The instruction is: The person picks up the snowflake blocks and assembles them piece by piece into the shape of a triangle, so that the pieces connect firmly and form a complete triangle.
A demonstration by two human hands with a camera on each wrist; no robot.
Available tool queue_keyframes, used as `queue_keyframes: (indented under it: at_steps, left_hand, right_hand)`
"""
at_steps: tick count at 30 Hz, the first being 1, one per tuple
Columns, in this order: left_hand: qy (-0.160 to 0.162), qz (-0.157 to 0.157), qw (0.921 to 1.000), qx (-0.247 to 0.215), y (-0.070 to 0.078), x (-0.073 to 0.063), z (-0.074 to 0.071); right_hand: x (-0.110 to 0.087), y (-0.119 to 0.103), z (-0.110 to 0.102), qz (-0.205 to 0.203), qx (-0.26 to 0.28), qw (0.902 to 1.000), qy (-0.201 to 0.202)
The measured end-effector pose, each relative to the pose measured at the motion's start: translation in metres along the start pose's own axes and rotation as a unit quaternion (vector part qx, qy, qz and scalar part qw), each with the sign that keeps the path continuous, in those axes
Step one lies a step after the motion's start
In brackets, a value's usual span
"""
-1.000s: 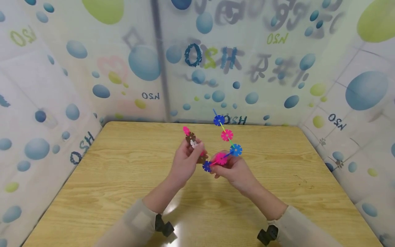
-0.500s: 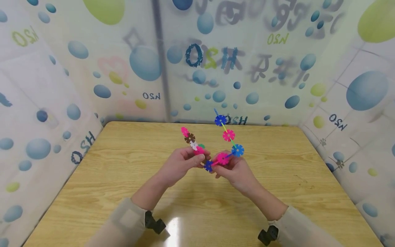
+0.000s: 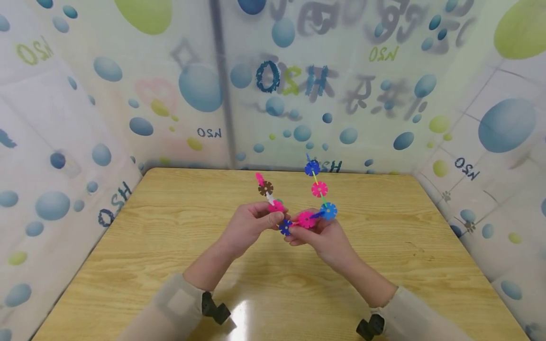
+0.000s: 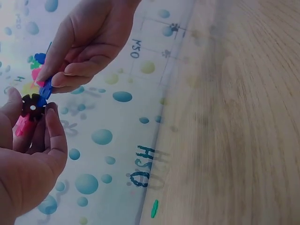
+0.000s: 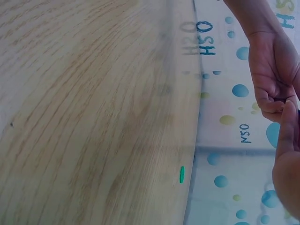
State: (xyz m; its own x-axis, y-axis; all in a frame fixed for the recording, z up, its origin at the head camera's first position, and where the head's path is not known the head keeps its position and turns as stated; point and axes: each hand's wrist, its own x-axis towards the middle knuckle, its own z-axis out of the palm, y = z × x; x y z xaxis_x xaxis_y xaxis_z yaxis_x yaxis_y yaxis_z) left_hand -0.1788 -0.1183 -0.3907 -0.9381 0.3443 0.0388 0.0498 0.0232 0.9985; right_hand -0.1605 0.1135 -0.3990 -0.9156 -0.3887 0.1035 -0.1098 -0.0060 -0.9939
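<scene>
A chain of toothed plastic snowflake discs is held up in a U shape over the table. In the head view my left hand [image 3: 243, 227] pinches its left part, just under a pink disc [image 3: 276, 206]; a brown disc [image 4: 33, 107] shows between those fingers in the left wrist view. My right hand [image 3: 328, 237] pinches the chain by a dark blue disc [image 3: 286, 228] at the bottom of the U. Above the right hand rise a pink disc [image 3: 306, 219], a light blue disc [image 3: 328, 211], another pink disc [image 3: 319, 189] and a blue disc [image 3: 312, 167].
The wooden table [image 3: 170, 246] reaches back to patterned curtain-like walls [image 3: 350, 61] on three sides. A small green disc [image 5: 182, 174] lies near the table's far edge, mostly behind the left hand in the head view.
My left hand has slid down the chain, uncovering the white and pink discs. The right thumb has shifted left toward the dark blue disc, and the chain's right arm now leans more upright.
</scene>
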Motion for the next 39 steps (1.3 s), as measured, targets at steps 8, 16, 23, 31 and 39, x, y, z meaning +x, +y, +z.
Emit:
queue_keyframes:
  at_steps: [8, 16, 23, 31, 39]
  left_hand:
    - [0.002, 0.004, 0.9991, 0.042, 0.002, -0.001, 0.001]
    - [0.011, -0.014, 0.9977, 0.066, 0.001, -0.002, 0.005]
    - [0.020, -0.043, 0.9987, 0.020, -0.002, -0.002, 0.012]
    - [0.045, -0.032, 0.9961, -0.069, -0.005, 0.000, 0.021]
    - [0.052, -0.038, 0.9961, -0.061, -0.007, 0.002, 0.020]
  right_hand:
    - [-0.001, -0.003, 0.005, 0.029, 0.011, 0.9993, 0.022]
    - [-0.002, 0.005, 0.011, 0.043, -0.012, 0.9972, 0.060]
    - [-0.005, 0.009, 0.017, 0.049, 0.012, 0.9941, 0.096]
    - [-0.003, 0.009, 0.021, 0.041, 0.030, 0.9890, 0.139]
    - [0.001, 0.007, 0.018, 0.041, 0.007, 0.9902, 0.133]
